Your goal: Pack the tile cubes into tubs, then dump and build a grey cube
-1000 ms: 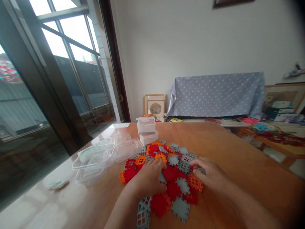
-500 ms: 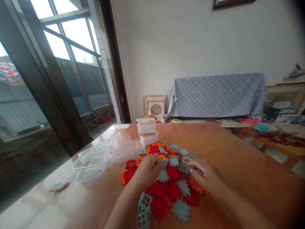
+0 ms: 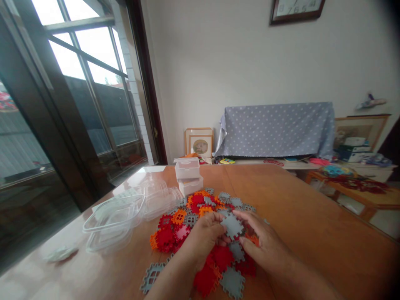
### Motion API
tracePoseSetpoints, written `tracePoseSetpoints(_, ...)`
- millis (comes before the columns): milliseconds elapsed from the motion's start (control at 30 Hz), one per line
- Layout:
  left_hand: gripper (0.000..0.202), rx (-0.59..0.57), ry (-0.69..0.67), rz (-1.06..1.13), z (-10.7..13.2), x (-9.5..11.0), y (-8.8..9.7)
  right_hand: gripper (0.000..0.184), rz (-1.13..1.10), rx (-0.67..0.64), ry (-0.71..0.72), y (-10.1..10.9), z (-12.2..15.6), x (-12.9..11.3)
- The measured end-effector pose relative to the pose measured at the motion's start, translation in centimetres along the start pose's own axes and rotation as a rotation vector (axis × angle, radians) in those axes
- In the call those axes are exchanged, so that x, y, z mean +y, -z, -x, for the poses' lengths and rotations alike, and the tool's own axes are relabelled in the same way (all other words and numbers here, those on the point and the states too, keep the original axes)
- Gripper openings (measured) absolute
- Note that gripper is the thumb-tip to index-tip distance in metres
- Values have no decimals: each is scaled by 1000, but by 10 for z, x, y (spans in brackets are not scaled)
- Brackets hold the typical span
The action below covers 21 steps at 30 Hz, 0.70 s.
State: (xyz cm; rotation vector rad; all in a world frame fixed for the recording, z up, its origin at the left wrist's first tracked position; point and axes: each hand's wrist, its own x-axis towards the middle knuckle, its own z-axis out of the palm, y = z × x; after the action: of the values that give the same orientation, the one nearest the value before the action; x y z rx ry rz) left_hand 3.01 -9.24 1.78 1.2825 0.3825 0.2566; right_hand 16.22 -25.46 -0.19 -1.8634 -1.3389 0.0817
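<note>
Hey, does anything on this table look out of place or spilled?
The red, orange and grey plastic waffle tiles lie in a loose, overlapping heap on the wooden table, beside the clear plastic boxes, not inside them. A small pale scrap also lies alone near the window side.

Now the two hands are closer than before: the left hand [image 3: 202, 238] and the right hand [image 3: 261, 246] together hold a grey square plastic tile [image 3: 231, 226], which is lifted above the pile of tiles [image 3: 200, 204]. Far above the hands, more of the wall clock [image 3: 295, 10] comes into view
</note>
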Motion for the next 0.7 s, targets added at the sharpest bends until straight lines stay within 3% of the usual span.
tracePoseSetpoints(433, 27, -54, 7, -20, -1, -1, 0, 59, 26, -72, 31, 9, -2, -4)
tracePoseSetpoints(700, 23, -1, -12, 12, 2, -2, -5, 65, 35, -29, -45, 8, -2, -3)
